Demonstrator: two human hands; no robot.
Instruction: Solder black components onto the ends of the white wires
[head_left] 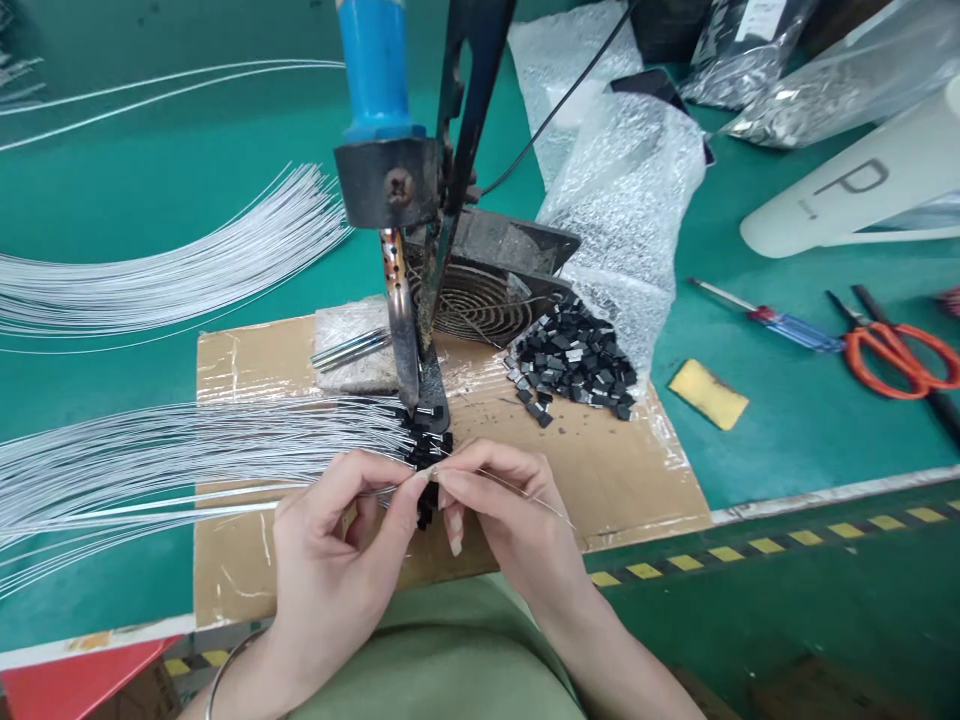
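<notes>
Left hand (339, 552): thumb and forefinger pinched closed, other fingers curled; what lies between the tips too small to tell. Right hand (526, 515): thumb and forefinger pinched on a thin wire (551, 509), which trails back across the hand toward the wrist. Fingertips of both meet above the middle of the cardboard sheet (600, 490), nearer its front edge.

Just beyond them, black connectors (427, 448) cap a bundle of white wires (285, 440), which runs out over the cardboard's left edge onto the green workbench (787, 430). Soldering iron (375, 75), blue-handled, clamped tip-down over these ends.

Loose black parts (574, 365) heaped at the cardboard's far right corner, against bubble wrap (622, 220). Grilled fan (480, 300) at its far edge. Off its right edge, on the workbench: yellow sponge (709, 394), screwdriver (802, 330), orange-handled scissors (900, 350).
</notes>
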